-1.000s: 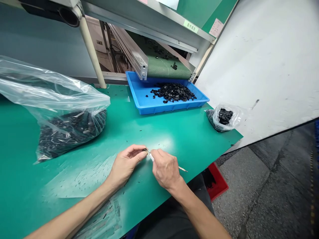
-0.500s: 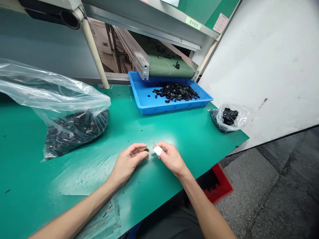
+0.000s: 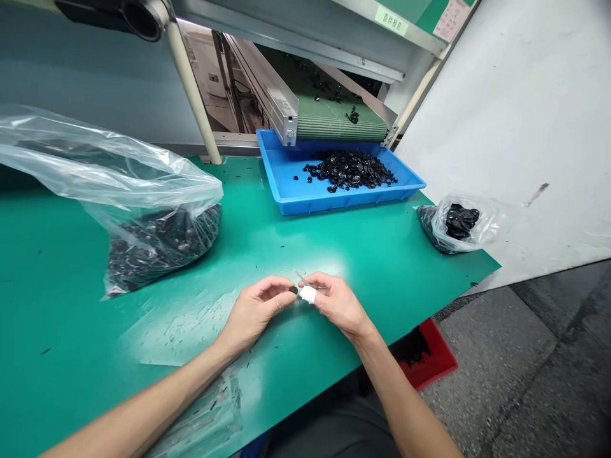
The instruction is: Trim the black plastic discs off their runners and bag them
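Note:
My left hand [image 3: 252,310] pinches a small round black part [image 3: 293,290] between thumb and fingertips, just above the green tabletop. Close to it on the right, my right hand [image 3: 342,306] is closed around a thin, narrow blade-like tool [image 3: 301,278], whose pale tip points up and left. A white wrap [image 3: 308,294] covers the end of my right thumb. The two hands' fingertips almost meet; whether the tool touches the part is too small to tell.
A blue tray [image 3: 334,205] of black parts stands under the end of a green conveyor belt [image 3: 329,127]. On the left lies a large clear bag [image 3: 162,248] of black pieces; a smaller bag [image 3: 443,238] sits right. Below the table edge is a red bin [image 3: 442,359].
My hands have come slightly closer together, and the black part has tilted so its face shows less. The camera view has shifted a little, moving the surroundings rightward.

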Tool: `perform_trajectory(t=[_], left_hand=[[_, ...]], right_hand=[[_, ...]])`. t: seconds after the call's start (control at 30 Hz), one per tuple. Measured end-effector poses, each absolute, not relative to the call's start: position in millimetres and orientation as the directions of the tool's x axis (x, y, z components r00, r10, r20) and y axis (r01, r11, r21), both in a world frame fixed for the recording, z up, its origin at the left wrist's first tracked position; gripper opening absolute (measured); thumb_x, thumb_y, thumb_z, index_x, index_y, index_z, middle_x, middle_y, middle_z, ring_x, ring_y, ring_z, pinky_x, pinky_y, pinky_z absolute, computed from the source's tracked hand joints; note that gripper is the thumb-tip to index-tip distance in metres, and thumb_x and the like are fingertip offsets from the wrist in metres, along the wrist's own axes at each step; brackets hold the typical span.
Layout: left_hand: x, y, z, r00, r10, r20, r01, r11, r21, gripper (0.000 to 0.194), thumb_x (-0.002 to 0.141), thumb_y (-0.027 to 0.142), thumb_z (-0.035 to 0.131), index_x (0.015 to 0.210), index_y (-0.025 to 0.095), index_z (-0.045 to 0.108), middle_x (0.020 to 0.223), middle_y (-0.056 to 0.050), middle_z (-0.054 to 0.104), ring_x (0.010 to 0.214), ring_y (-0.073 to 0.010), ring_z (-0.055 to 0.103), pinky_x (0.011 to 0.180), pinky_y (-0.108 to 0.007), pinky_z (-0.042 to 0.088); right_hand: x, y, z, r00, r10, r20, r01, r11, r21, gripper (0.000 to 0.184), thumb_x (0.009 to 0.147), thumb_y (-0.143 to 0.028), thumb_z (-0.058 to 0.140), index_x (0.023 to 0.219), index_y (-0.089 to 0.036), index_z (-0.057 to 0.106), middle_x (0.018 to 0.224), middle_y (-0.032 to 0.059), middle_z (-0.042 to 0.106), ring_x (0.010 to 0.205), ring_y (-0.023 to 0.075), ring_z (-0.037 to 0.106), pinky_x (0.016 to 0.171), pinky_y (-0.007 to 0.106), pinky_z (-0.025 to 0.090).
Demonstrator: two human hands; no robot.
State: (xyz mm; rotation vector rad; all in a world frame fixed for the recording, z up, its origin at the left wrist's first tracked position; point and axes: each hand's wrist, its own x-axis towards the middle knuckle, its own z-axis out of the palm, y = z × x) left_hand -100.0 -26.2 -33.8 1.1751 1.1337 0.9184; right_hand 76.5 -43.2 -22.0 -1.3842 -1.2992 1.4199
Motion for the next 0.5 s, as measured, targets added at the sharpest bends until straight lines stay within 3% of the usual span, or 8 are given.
perform_trajectory(t=[0.1,0.17,0.23,0.33,0.37,0.43,0.5], left_hand=[[-97.4,-31.4,-34.4,0.212,0.969,-0.126,0.099,0.107,0.989,0.018,0.072,0.035,0.075,0.086,0.024,0.077,0.076,0.0,0.075,0.069,-0.019,0.066,0.065,-0.028,0.053],[-99.6,-33.6,-27.7,0.209,0.978,-0.023,0.165,-0.012,0.986,0.016,0.078,0.035,0.069,0.087,0.025,0.077,0.082,0.0,0.075,0.074,-0.0211,0.068,0.068,-0.03,0.054],[-108.9,-31.8,-8.9,0.179,0.979,0.092,0.22,-0.131,0.967,0.016,0.082,0.035,0.065,0.087,0.025,0.076,0.089,0.0,0.075,0.082,-0.0227,0.069,0.075,-0.031,0.055],[-137.3,-19.8,45.6,0.018,0.945,0.326,0.329,-0.313,0.891,0.018,0.083,0.036,0.066,0.094,0.024,0.072,0.101,-0.001,0.071,0.094,-0.0208,0.065,0.088,-0.031,0.051],[-149.2,-12.9,68.0,-0.078,0.87,0.487,0.474,-0.397,0.786,0.023,0.083,0.036,0.066,0.1,0.022,0.07,0.102,-0.001,0.07,0.091,-0.0189,0.064,0.086,-0.029,0.051],[-173.7,5.8,111.1,-0.177,0.691,0.7,0.726,-0.388,0.567,0.03,0.086,0.038,0.063,0.105,0.016,0.068,0.101,-0.001,0.069,0.086,-0.0145,0.061,0.085,-0.027,0.049],[-195.9,29.4,143.6,-0.159,0.658,0.736,0.869,-0.261,0.421,0.035,0.089,0.041,0.055,0.102,0.012,0.069,0.095,0.001,0.067,0.083,-0.0106,0.059,0.084,-0.025,0.047]], right_hand=[[94.9,-48.9,-30.9,-0.084,0.995,-0.047,0.407,-0.009,-0.914,0.022,0.084,-0.023,0.057,0.099,-0.017,0.071,0.081,0.0014,0.067,0.058,0.0099,0.048,0.055,0.022,0.038],[112.1,-54.2,-40.0,-0.067,0.984,0.168,0.674,0.168,-0.719,0.025,0.087,-0.016,0.051,0.1,-0.019,0.072,0.089,0.0046,0.067,0.072,0.0147,0.055,0.065,0.026,0.042],[128.4,-59.1,-50.7,-0.04,0.95,0.31,0.855,0.193,-0.481,0.032,0.089,-0.009,0.044,0.102,-0.019,0.072,0.087,0.0065,0.064,0.072,0.0172,0.055,0.066,0.028,0.041],[143.9,-64.7,-63.4,-0.123,0.903,0.412,0.928,0.251,-0.274,0.034,0.09,-0.005,0.044,0.107,-0.019,0.07,0.084,0.0068,0.062,0.078,0.0209,0.054,0.069,0.03,0.04],[146.3,-66.1,-65.6,-0.147,0.893,0.426,0.931,0.271,-0.246,0.033,0.09,-0.005,0.045,0.107,-0.019,0.07,0.085,0.0068,0.062,0.08,0.0215,0.053,0.071,0.031,0.04],[147.5,-67.3,-66.7,-0.165,0.887,0.43,0.933,0.282,-0.223,0.032,0.09,-0.003,0.047,0.106,-0.02,0.07,0.085,0.0063,0.062,0.081,0.0215,0.052,0.072,0.031,0.039],[145.7,-66.8,-64.5,-0.157,0.898,0.411,0.94,0.264,-0.217,0.031,0.09,-0.003,0.049,0.104,-0.021,0.07,0.086,0.0059,0.062,0.082,0.0211,0.052,0.073,0.031,0.038]])
